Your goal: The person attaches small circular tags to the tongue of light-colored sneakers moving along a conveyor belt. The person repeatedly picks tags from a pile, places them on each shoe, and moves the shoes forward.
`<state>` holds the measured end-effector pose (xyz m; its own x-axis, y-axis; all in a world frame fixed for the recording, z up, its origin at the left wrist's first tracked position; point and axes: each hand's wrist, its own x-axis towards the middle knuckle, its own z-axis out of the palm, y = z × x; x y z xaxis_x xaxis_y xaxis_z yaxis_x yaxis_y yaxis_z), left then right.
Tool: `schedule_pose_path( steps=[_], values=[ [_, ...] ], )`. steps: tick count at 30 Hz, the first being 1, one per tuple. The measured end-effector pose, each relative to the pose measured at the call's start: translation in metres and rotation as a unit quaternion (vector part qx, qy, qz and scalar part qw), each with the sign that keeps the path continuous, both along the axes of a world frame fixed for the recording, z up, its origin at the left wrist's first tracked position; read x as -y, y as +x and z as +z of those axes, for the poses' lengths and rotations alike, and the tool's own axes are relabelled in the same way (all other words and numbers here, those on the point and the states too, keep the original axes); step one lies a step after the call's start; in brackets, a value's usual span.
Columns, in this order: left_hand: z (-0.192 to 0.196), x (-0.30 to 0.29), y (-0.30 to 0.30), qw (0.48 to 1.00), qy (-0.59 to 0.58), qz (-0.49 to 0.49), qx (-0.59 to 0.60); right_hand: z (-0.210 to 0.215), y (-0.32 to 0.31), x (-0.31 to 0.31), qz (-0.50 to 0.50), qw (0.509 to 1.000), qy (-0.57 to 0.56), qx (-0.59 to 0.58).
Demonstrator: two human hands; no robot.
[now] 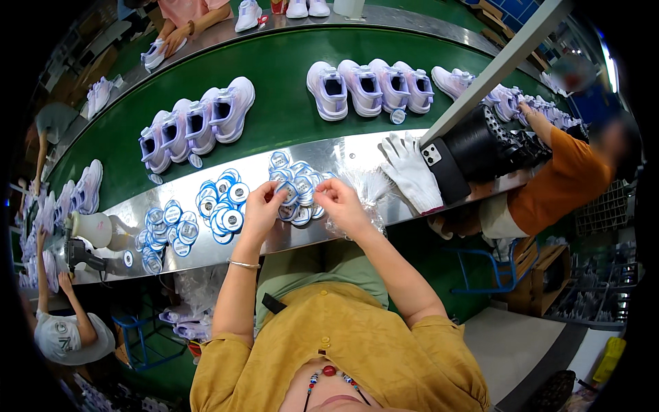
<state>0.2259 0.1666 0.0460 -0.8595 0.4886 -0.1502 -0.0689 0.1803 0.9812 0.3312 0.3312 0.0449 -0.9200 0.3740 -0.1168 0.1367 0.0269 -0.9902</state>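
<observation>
Resting on the steel ledge point(357, 154) before the green conveyor point(288, 69), a pile of round blue-and-white tags point(296, 184) is being worked through. One tag is pinched between the fingers of the left hand point(264, 209), and the right hand point(338, 200) is closed narrowly on its edge or string; which cannot be told. Separating or stringing single tags appears to be the step in hand; fine fingertip control would be called for next. Further tag piles point(221, 204) lie to the left, clear plastic bits point(371, 187) and a white glove point(410, 172) to the right. Pale sneakers point(367, 86) ride beyond. The tags' print is too small to make out.
</observation>
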Motion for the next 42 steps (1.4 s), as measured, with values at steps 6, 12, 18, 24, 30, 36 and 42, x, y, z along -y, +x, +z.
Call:
schedule_pose_path(
  steps=[6,12,18,24,30,36,42],
  values=[
    [0.013,0.008,0.017,0.991,0.105,-0.002,0.079,0.0,-0.027,0.018,0.024,0.997,-0.075,-0.013],
    [0.01,0.014,0.023,0.992,0.097,0.0,0.079,0.004,-0.032,0.025,0.053,0.997,-0.057,-0.02],
    [0.006,0.013,0.032,0.999,0.041,0.012,-0.003,0.013,-0.029,0.03,0.041,0.995,0.083,-0.019],
    [0.018,0.007,0.038,0.982,0.158,0.065,0.081,0.034,-0.017,0.04,-0.013,0.971,0.234,-0.04],
    [0.018,0.005,0.04,0.979,0.176,0.071,0.07,0.029,-0.015,0.044,-0.018,0.931,0.336,-0.142],
    [0.015,0.005,0.042,0.976,0.194,0.075,0.056,0.026,-0.018,0.046,-0.002,0.914,0.383,-0.133],
    [0.01,0.009,0.046,0.98,0.18,0.07,0.045,0.024,-0.016,0.046,0.005,0.917,0.376,-0.135]
  ],
)
